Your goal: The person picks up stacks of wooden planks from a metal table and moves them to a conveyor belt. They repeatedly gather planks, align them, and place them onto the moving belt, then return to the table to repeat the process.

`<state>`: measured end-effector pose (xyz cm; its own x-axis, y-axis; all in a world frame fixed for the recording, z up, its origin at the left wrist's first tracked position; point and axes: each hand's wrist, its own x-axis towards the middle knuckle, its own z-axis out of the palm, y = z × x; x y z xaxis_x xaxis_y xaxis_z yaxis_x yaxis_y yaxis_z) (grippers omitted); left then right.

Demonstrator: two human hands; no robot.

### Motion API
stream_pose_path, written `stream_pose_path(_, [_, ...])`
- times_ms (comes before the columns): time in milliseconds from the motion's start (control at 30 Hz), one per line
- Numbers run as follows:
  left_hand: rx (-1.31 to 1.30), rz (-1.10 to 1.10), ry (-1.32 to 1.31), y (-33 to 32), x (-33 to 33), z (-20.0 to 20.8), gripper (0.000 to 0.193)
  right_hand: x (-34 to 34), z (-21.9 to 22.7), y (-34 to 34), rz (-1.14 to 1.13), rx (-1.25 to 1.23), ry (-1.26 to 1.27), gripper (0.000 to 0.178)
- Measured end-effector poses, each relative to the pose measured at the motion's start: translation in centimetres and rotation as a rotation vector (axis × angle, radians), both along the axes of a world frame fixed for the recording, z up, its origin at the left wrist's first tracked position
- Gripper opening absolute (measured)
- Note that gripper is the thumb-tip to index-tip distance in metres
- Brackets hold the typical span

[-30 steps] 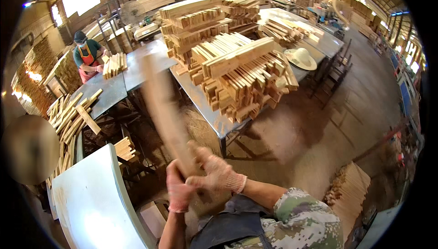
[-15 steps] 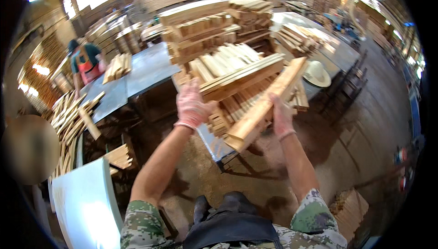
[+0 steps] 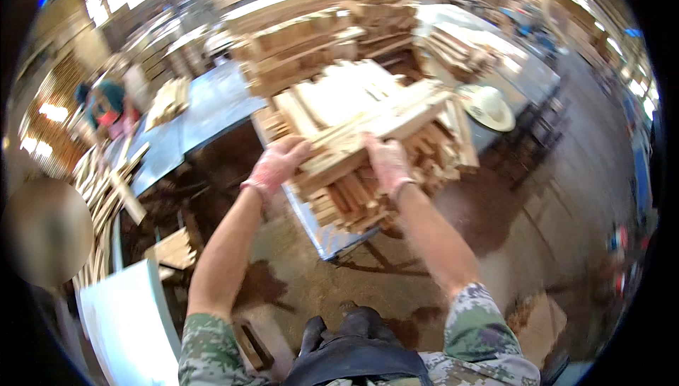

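Observation:
A pale wooden board [image 3: 417,111] lies slantwise across the near side of a stack of wood pieces [image 3: 346,202]. My left hand [image 3: 278,163], in a pinkish-white work glove, is closed around the board's left end. My right hand [image 3: 388,164], gloved alike, grips its near edge around the middle, the fingers over the top. Behind the board, light wooden strips [image 3: 332,92] lie side by side on the stack. Motion blurs the picture, so the fingertips are partly unclear.
The stack rests on a metal-topped table [image 3: 315,234]. A pale hat [image 3: 488,108] sits at its right. Taller piles of boards [image 3: 290,39] stand behind. On the left, a person [image 3: 109,106] bends beside another table [image 3: 212,99] and loose strips [image 3: 106,188]. A pale blue panel [image 3: 131,322] stands at lower left.
The board has swung from steeply slanted to lying along the stack's near side. My right hand moved left with it, and my left hand, free before, has closed on its left end.

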<state>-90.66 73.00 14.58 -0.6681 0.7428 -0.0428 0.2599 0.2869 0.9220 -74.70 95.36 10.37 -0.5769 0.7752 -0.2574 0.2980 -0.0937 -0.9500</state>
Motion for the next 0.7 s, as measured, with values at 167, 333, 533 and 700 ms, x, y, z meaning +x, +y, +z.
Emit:
stream_pose_path(167, [-0.057,0.108,0.161,-0.1,0.5,-0.1,0.077,3.2,-0.8,-1.1,0.173,0.032,0.278,0.047])
stream_pose_path(333, [0.561,0.328,0.119,-7.9,6.8,-5.1,0.082,10.0,-2.9,-7.1,0.184,0.028,0.434,0.069])
stream_pose_path(533, [0.01,0.666,-0.15,-25.7,24.8,-17.3,0.064,10.3,-2.3,-14.5,0.379,0.238,0.237,0.069])
stream_pose_path(700, [-0.512,1.071,-0.657,-39.0,48.7,-25.9,0.07,11.9,-0.2,-21.4,0.593,0.208,0.145,0.069])
